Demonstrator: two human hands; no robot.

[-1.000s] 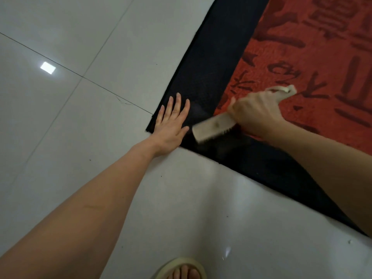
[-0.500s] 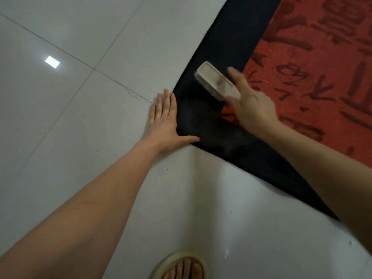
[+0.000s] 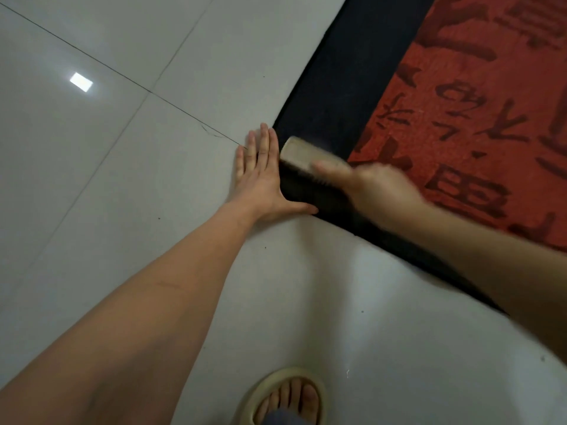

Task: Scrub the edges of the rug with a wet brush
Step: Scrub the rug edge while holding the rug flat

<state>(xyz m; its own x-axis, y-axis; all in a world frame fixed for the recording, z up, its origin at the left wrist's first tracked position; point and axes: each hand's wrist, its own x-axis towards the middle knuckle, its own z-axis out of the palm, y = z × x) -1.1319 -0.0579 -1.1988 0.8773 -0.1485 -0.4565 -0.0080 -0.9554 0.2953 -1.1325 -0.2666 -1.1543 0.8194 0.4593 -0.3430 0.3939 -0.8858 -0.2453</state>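
Note:
A red rug [image 3: 478, 124] with dark characters and a wide black border [image 3: 346, 87] lies on the floor at the upper right, one corner pointing toward me. My right hand [image 3: 377, 188] grips a cream scrub brush [image 3: 302, 156], bristles down on the black border close to that corner; the hand is motion-blurred. My left hand [image 3: 260, 176] lies flat on the tile against the rug's left edge, fingers straight and together, thumb spread along the corner's lower edge.
Glossy white floor tiles [image 3: 107, 179] with thin grout lines fill the left and bottom. My foot in a pale yellow slipper [image 3: 288, 394] stands at the bottom centre, near the rug's lower edge.
The brush has come down along the border toward the corner, closer to my left hand. My left hand stays flat beside the rug's edge. The view has shifted slightly.

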